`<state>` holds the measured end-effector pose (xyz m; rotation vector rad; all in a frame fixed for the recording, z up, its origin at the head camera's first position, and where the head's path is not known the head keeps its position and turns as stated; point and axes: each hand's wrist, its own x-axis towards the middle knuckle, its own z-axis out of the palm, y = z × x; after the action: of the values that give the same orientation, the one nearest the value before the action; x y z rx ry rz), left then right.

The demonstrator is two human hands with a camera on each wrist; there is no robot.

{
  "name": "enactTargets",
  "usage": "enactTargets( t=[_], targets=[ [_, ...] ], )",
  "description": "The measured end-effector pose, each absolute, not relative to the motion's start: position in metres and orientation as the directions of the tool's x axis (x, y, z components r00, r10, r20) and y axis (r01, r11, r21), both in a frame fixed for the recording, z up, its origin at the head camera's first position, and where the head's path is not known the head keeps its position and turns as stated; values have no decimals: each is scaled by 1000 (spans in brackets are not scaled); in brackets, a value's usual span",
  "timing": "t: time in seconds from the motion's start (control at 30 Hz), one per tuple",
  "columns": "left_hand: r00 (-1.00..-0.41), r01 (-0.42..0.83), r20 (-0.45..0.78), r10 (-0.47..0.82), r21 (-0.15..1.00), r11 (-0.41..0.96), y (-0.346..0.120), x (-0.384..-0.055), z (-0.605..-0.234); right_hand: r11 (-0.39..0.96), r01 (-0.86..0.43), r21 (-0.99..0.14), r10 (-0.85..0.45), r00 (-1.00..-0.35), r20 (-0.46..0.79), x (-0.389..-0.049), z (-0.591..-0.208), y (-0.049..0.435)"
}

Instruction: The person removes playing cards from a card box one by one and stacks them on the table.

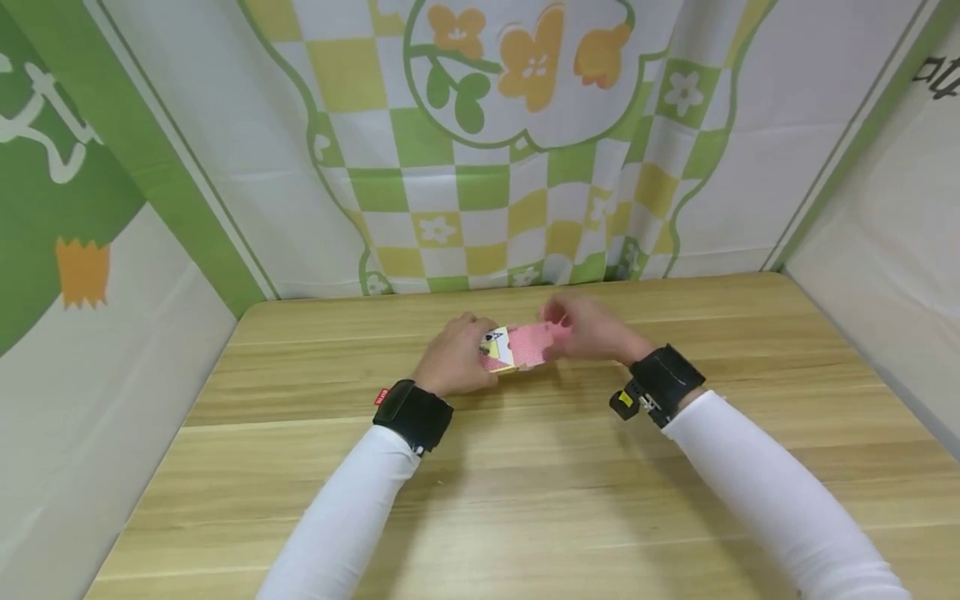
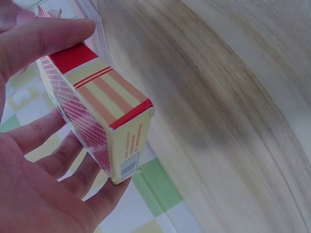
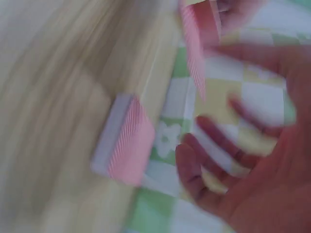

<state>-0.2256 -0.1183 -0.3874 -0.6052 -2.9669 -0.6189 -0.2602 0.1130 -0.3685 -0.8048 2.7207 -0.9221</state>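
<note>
My left hand (image 1: 453,357) grips a playing-card box (image 1: 501,348), thumb along one narrow edge and fingers round the other side. The box (image 2: 97,97) shows a red-patterned face, striped edge and barcode end in the left wrist view. A pink-patterned piece (image 1: 531,343) extends from its right end. My right hand (image 1: 592,327) is beside that end, blurred. In the right wrist view its fingers are spread and loosely bent, with the thumb overlapping the pink piece (image 3: 194,53). A pink-backed card stack (image 3: 129,143) appears apart from those fingers, low near the table.
A wooden table (image 1: 525,500) lies under both hands. Behind it hangs a green, yellow and white checkered curtain (image 1: 480,192), close beyond the hands. Pale fabric panels (image 1: 885,208) border the table at the sides. Both wrists wear black bands (image 1: 666,383).
</note>
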Motion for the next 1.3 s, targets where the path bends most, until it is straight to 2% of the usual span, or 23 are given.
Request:
enactTargets(
  t=[0.07,0.13,0.27,0.4,0.5,0.6,0.73,0.83,0.93,1.07,1.3],
  targets=[
    [-921,388,121,370,367,845,-118,-226,-388,690,-610,-390,-629,-772,94,-257,-368,109],
    [-919,393,115,378,360,846,-117,-226,-388,653,-719,-238,-710,-691,136,-255,-369,103],
    [-914,404,112,391,363,840,-115,-226,-389,594,-786,-173,-768,-618,171,-255,-371,99],
    [-921,388,118,372,391,835,-117,-226,-391,583,-783,-216,-772,-617,155,-257,-368,106],
    [-928,371,123,352,400,838,-120,-225,-393,621,-753,-217,-750,-652,115,-260,-364,116],
    [-930,366,123,347,398,841,-121,-225,-394,706,-677,-208,-677,-732,82,-264,-361,125],
    [-931,364,111,349,385,848,-120,-226,-394,825,-509,-245,-496,-861,115,-269,-362,129],
    [-930,363,100,353,378,852,-118,-226,-393,877,-387,-285,-352,-921,168,-271,-368,128],
    [-931,360,92,353,383,851,-117,-225,-394,904,-303,-302,-246,-946,213,-273,-375,123],
    [-932,357,82,353,378,854,-117,-225,-396,929,-241,-282,-171,-953,250,-276,-385,115],
    [-935,346,61,349,374,860,-117,-225,-397,963,-160,-215,-120,-975,187,-278,-390,100]
  ],
)
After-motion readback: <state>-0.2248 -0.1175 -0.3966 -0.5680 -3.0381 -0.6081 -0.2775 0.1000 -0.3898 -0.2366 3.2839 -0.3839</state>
